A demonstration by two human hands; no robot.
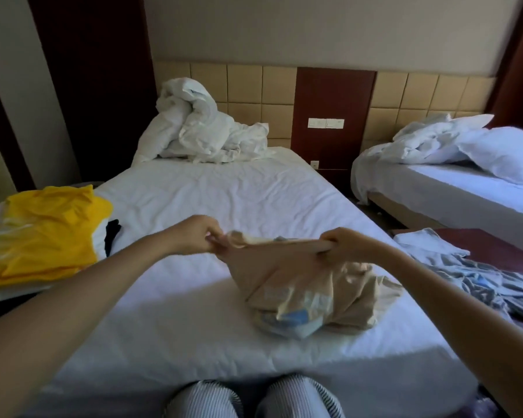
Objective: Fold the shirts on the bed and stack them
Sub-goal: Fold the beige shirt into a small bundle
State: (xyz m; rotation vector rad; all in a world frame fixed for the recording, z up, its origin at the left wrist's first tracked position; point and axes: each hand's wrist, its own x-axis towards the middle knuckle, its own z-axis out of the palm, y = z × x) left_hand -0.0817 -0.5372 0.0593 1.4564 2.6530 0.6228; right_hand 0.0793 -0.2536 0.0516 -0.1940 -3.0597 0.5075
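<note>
Two hands pinch one edge of the beige shirt [299, 276]: left hand [194, 236] on its left end, right hand [341, 244] on its right end. That stretched edge runs left to right; the rest droops onto the bed [224, 188], bunched nearer the right hand.

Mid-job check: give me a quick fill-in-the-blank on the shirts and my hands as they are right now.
1. The left hand and right hand grip a shirt coloured ____.
2. The yellow shirt lies on the person's ____ side.
3. The crumpled duvet at the bed's head is coloured ____.
Missing words: beige; left; white.
</note>
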